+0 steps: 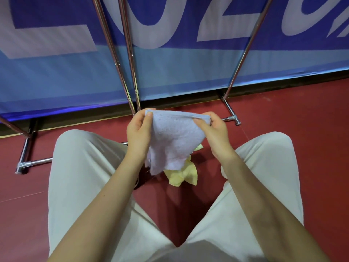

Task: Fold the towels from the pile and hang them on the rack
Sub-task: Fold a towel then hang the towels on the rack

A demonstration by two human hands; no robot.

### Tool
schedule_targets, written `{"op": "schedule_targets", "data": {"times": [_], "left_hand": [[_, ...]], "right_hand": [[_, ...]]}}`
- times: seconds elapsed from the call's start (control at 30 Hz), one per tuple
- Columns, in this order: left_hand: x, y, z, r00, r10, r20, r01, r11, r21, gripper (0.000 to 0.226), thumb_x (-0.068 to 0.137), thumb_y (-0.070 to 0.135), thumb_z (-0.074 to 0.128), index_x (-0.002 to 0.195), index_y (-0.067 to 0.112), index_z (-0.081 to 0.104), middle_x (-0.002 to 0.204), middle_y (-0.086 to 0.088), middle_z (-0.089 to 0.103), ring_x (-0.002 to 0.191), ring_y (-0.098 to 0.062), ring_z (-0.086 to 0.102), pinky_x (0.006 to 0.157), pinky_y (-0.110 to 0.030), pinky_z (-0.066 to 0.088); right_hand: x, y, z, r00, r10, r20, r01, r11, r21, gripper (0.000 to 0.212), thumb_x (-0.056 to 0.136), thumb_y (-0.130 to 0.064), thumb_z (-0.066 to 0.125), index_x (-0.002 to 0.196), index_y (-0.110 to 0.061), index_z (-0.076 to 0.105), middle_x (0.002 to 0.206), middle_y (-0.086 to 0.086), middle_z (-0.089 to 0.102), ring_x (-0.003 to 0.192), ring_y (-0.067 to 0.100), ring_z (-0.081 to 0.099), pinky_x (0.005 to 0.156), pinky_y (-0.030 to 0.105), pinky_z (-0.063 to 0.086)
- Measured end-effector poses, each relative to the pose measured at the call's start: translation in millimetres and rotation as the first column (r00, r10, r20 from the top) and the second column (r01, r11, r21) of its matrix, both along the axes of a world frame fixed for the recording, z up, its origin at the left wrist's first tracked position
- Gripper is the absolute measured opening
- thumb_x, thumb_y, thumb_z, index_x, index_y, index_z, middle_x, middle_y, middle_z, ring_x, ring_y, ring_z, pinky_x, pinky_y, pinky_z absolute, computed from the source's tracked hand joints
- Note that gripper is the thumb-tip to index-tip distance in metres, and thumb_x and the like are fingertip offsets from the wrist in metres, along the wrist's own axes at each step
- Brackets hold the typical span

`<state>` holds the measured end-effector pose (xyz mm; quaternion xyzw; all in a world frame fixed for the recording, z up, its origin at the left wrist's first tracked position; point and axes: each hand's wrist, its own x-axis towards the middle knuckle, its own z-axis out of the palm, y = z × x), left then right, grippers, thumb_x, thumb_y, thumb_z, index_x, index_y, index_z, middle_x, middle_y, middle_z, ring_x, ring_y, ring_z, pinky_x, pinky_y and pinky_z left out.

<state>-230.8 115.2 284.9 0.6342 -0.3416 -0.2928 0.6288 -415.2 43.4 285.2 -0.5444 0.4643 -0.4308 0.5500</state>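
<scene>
Dark red flooring (pixel 283 118) was seen running up to a blue banner (pixel 56 72), in front of which the chrome poles of a rack (pixel 130 59) stood, its feet resting on the floor. No towel was seen hung on the visible part of the rack, so the task was judged to be at an early stage. A pale blue towel (pixel 173 140) was held in the air between the knees, above the floor and near the rack's base. Its top edge was pinched at one corner by the grip of the left hand (pixel 138 129) and at the other by the grip of the right hand (pixel 213 129), both clenched on the cloth. That edge, the long axis as held, ran left to right; the rest hung down to a loose point. The fold was judged unfinished. A crumpled yellow towel (pixel 181 174) was left on the floor below, yet to be folded.
</scene>
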Motion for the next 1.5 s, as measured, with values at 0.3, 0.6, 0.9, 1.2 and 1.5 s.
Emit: {"op": "schedule_targets", "data": {"times": [0.3, 0.6, 0.9, 1.2, 1.5], "left_hand": [[-9, -7, -4, 0.990, 0.073, -0.122, -0.059, 0.992, 0.114, 0.022, 0.099, 0.019, 0.048, 0.102, 0.013, 0.070, 0.095, 0.009, 0.067, 0.086, -0.002, 0.058, 0.084, -0.028, 0.046], [-45, -12, -11, 0.933, 0.162, -0.321, -0.074, 0.961, 0.267, 0.022, 0.090, 0.023, 0.054, 0.073, 0.022, 0.068, 0.078, -0.002, 0.059, 0.075, -0.017, 0.049, 0.073, -0.033, 0.041], [-60, -20, -6, 0.953, 0.123, -0.277, -0.057, 0.970, 0.235, 0.018, 0.097, 0.019, 0.050, 0.089, 0.014, 0.066, 0.081, -0.001, 0.061, 0.072, -0.010, 0.052, 0.067, -0.024, 0.042], [-61, -16, 0, 0.966, 0.053, -0.252, -0.012, 0.987, 0.161, 0.024, 0.096, 0.020, 0.050, 0.083, 0.021, 0.069, 0.082, 0.000, 0.067, 0.075, -0.007, 0.058, 0.068, -0.019, 0.046], [-42, -19, -2, 0.959, 0.030, -0.283, -0.003, 0.995, 0.098, 0.028, 0.093, 0.027, 0.052, 0.080, 0.033, 0.075, 0.105, -0.004, 0.072, 0.122, -0.029, 0.057, 0.106, -0.046, 0.043]], "right_hand": [[5, 4, -4, 0.990, -0.094, -0.104, 0.089, 0.995, -0.050, 0.028, 0.091, -0.017, 0.062, 0.067, -0.022, 0.050, 0.056, -0.020, 0.047, 0.056, -0.003, 0.040, 0.056, 0.012, 0.036], [31, 11, -28, 0.954, -0.299, -0.032, 0.298, 0.925, 0.237, 0.008, 0.089, -0.019, 0.060, 0.088, -0.012, 0.057, 0.085, 0.000, 0.056, 0.079, 0.013, 0.052, 0.073, 0.027, 0.045], [51, 24, -17, 0.986, -0.080, -0.143, 0.088, 0.995, 0.047, 0.016, 0.093, -0.018, 0.057, 0.081, -0.010, 0.050, 0.065, -0.007, 0.046, 0.056, 0.003, 0.041, 0.053, 0.016, 0.035], [46, 11, -12, 0.983, -0.130, -0.127, 0.133, 0.991, 0.013, 0.013, 0.090, -0.021, 0.061, 0.081, -0.016, 0.053, 0.068, -0.009, 0.054, 0.063, 0.006, 0.050, 0.060, 0.024, 0.042], [45, 22, 1, 0.996, 0.089, -0.004, -0.089, 0.994, -0.059, 0.017, 0.096, -0.004, 0.050, 0.102, -0.008, 0.065, 0.083, 0.002, 0.067, 0.075, 0.009, 0.063, 0.072, 0.020, 0.050]]}}
